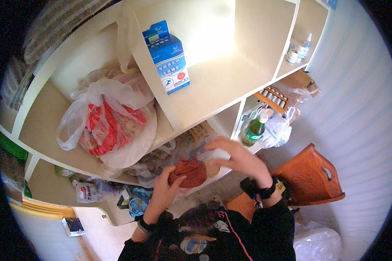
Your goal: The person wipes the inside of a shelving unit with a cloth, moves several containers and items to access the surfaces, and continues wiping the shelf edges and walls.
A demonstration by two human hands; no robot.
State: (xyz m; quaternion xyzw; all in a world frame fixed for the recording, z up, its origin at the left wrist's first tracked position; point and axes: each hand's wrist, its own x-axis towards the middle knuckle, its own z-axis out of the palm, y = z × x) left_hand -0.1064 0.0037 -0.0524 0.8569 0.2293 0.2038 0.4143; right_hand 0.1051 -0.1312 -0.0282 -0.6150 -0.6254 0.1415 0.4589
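Observation:
My left hand [166, 186] grips a crumpled dark-red bundle [192, 173], perhaps a plastic bag or cloth, in front of the lower shelf. To the right of the bundle, my right hand [236, 156] is raised and slightly blurred, its fingers apart and nothing plainly held. A pale round object [213, 168] shows between the bundle and my right hand; what it is cannot be told. Behind both hands, clear plastic bags with brownish contents [160, 156] fill part of the lower compartment.
White shelving [212, 112] curves around in front. On it are a blue and white carton [170, 62], knotted plastic bags [111, 127], a green bottle [254, 130], small white bottles [297, 53] and an abacus [274, 99]. A carved wooden chair back [310, 179] stands at the right.

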